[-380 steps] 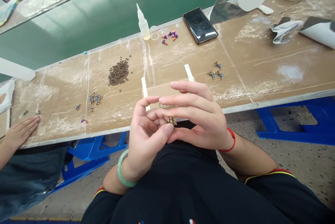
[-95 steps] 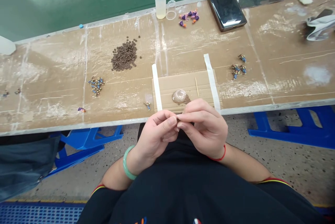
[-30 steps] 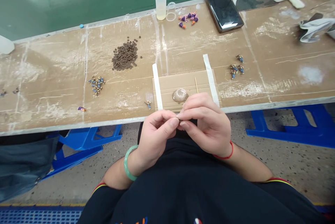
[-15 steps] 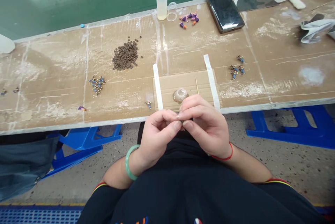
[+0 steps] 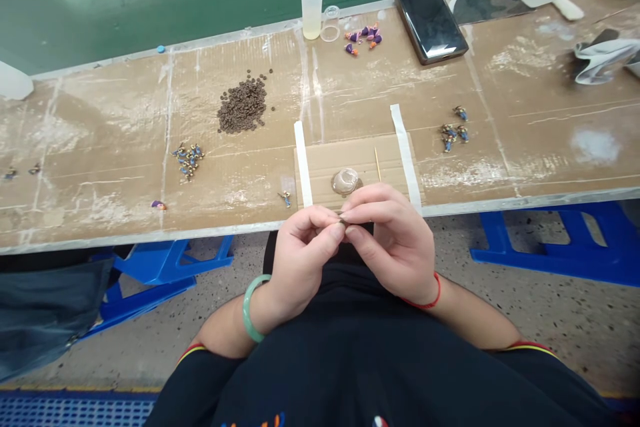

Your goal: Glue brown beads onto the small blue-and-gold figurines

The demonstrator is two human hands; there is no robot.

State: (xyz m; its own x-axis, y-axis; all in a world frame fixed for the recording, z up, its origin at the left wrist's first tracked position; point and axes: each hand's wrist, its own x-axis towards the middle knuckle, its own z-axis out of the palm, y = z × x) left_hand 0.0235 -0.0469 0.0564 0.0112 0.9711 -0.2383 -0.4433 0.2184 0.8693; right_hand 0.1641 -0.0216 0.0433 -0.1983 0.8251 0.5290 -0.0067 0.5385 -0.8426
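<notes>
At the table's front edge my left hand (image 5: 309, 255) and my right hand (image 5: 395, 240) meet at the fingertips. Both are closed in a pinch around a tiny dark piece (image 5: 342, 219), mostly hidden by the fingers and too small to name. Just beyond them lies a cardboard sheet (image 5: 325, 155) with white tape strips (image 5: 303, 164) along its sides. On it are a shiny, clear-greyish blob (image 5: 346, 180) and a thin wooden stick (image 5: 377, 164). One small blue-and-gold figurine (image 5: 285, 198) lies left of the sheet.
A pile of small brown discs (image 5: 243, 106) lies back left. Blue figurines sit in groups at left (image 5: 189, 160) and right (image 5: 453, 132). Purple-and-orange figurines (image 5: 367, 34), a dropper bottle (image 5: 312, 10), its clear cap (image 5: 331, 24) and a black device (image 5: 431, 22) stand along the back.
My right thumb and fingertips have shifted slightly, and a bit of the dark piece now shows between the fingers. The view has moved slightly; the things on the table lie as before.
</notes>
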